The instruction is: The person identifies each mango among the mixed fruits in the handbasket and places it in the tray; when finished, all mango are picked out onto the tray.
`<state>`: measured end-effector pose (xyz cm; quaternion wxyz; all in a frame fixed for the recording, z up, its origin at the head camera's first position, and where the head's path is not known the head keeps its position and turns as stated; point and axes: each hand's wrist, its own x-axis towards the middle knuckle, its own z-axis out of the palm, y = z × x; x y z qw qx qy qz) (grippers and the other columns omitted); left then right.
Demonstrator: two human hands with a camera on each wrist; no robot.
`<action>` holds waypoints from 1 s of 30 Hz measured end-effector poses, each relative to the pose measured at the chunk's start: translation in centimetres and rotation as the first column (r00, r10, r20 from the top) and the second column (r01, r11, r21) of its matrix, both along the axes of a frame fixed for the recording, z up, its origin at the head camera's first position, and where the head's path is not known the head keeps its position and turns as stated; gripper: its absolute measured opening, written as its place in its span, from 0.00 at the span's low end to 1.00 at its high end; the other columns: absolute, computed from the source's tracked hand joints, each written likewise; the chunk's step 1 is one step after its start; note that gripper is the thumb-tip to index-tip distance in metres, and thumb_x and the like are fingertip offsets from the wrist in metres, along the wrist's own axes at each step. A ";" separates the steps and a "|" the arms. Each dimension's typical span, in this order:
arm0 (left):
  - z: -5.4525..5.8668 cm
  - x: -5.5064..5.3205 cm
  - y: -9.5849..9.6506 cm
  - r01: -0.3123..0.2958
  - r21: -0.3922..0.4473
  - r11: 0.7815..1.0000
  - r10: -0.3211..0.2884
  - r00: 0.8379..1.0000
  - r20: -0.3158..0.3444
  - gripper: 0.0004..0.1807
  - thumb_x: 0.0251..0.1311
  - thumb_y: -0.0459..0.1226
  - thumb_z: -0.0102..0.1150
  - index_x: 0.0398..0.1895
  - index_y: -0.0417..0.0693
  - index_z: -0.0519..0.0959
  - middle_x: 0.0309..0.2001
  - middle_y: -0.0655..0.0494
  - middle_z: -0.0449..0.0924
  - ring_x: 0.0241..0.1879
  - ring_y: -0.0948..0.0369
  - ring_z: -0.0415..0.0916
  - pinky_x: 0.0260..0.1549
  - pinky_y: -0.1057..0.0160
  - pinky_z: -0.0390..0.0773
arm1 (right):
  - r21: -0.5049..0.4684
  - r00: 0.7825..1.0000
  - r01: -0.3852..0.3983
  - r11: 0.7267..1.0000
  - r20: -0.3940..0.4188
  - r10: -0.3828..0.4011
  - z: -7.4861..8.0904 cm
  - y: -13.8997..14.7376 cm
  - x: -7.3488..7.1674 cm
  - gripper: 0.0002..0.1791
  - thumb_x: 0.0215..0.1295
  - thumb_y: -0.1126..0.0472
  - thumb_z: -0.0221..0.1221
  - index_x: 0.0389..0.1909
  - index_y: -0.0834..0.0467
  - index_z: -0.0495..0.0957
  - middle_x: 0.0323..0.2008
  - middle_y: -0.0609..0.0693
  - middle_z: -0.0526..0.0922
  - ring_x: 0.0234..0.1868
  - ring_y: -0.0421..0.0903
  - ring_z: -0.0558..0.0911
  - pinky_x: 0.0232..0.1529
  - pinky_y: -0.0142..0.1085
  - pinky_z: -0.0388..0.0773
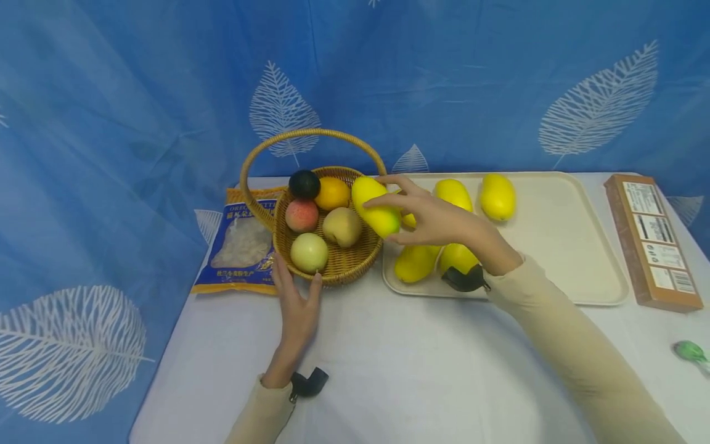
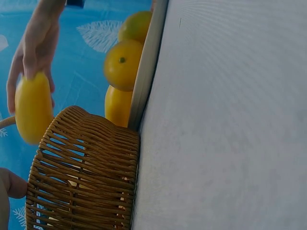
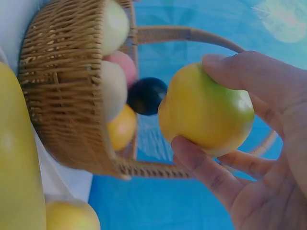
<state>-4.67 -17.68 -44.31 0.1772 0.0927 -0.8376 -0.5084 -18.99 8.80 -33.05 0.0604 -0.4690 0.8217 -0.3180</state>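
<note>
My right hand [image 1: 424, 213] grips a yellow mango [image 1: 373, 203] with a green end, holding it over the right rim of a wicker basket [image 1: 355, 271]. In the right wrist view, thumb and fingers wrap round the mango [image 3: 206, 110]. Inside the basket lie a dark avocado [image 1: 304, 184], an orange [image 1: 333, 193], a peach [image 1: 302, 216], a brownish pear-like fruit [image 1: 342, 227] and a pale green round fruit [image 1: 309, 253]. My left hand [image 1: 298, 311] touches the basket's near side with spread fingers. In the left wrist view, its thumb [image 2: 14, 184] rests against the wicker wall [image 2: 81, 177].
A cream tray [image 1: 560, 246] right of the basket bears several more mangoes [image 1: 497, 197]. Left of the basket lies a blue and orange food bag [image 1: 241, 243]. A brown box [image 1: 653, 240] stands beyond the tray, with a small green object [image 1: 689, 351] at the right edge.
</note>
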 end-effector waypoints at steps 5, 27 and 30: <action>0.2 0.0 0.1 0.003 -0.005 1.000 -0.003 1.000 -0.003 0.48 0.67 0.38 0.57 0.78 0.40 0.35 0.78 0.41 0.32 0.78 0.48 0.30 0.75 0.43 0.39 | -0.092 0.997 0.073 0.993 0.017 -0.072 -0.1 3.1 1.6 0.33 0.58 0.59 0.69 0.65 0.46 0.72 0.76 0.52 0.50 0.68 0.56 0.67 0.50 0.47 0.83; -0.1 -0.1 -0.2 0.008 -0.003 1.000 -0.008 1.000 -0.018 0.48 0.67 0.38 0.56 0.79 0.42 0.35 0.78 0.40 0.32 0.78 0.47 0.31 0.74 0.42 0.39 | -0.142 0.808 0.586 0.798 0.032 -0.588 -5.1 18.5 4.1 0.41 0.48 0.72 0.72 0.66 0.55 0.71 0.71 0.60 0.55 0.63 0.56 0.66 0.47 0.06 0.60; 0.0 -0.3 -0.3 0.011 -0.007 1.000 -0.011 1.000 -0.013 0.48 0.67 0.38 0.56 0.79 0.42 0.35 0.78 0.40 0.31 0.78 0.47 0.30 0.74 0.42 0.39 | -0.121 0.775 0.632 0.765 0.096 -0.625 -6.7 20.2 4.2 0.40 0.50 0.70 0.72 0.66 0.57 0.70 0.71 0.63 0.54 0.60 0.41 0.67 0.47 0.06 0.60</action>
